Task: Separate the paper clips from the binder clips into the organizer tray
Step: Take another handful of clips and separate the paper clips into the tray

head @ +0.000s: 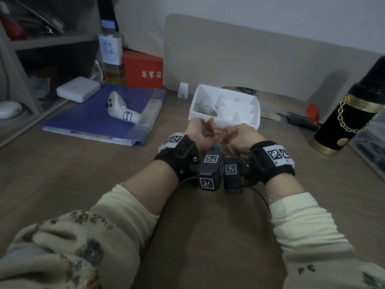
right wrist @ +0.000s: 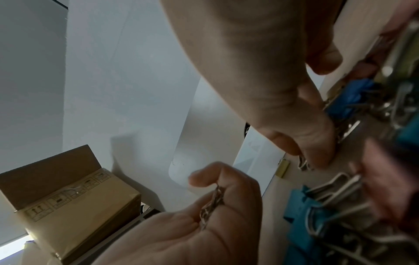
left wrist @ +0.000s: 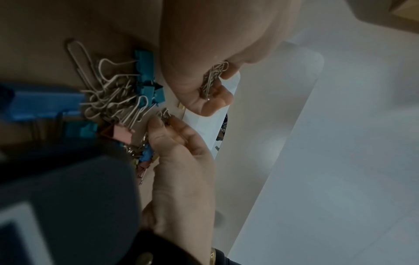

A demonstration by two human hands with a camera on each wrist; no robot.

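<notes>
- Head view: both hands sit close together on the brown wooden desk (head: 208,215), right in front of the white plastic organizer tray (head: 226,122) with its several compartments.
- The left hand (head: 201,134) is turned palm up and cupped, with a small bunch of silver wire paper clips (head: 207,130) lying in the curled fingers. Left wrist view shows the same bunch (left wrist: 212,80) tucked between thumb and fingers.
- The right hand (head: 241,137) is knuckles up, fingertips down at the desk. In the right wrist view its thumb and forefinger (right wrist: 317,143) pinch one silver paper clip (right wrist: 303,164) just at the desk surface, near the tray's front wall.
- The mixed pile of clips (left wrist: 122,100) is on the desk just beside the right hand, nearer the person than the tray: teal, blue and pink binder clips with silver wire handles, plus loose paper clips tangled in. The head camera mostly loses it behind the wrist cameras.
- The tray's near-left compartment already has a heap of silver paper clips (head: 205,108) in it. The other compartments look white inside from here.
- Other desk stuff: a blue ring binder (head: 100,119) off to the left with a white handheld controller (head: 120,110) lying on it, a clear tea bottle (head: 112,53) and a red box (head: 143,69) behind that, and a black flask with gold bands and a chain (head: 354,113) on the right.
</notes>
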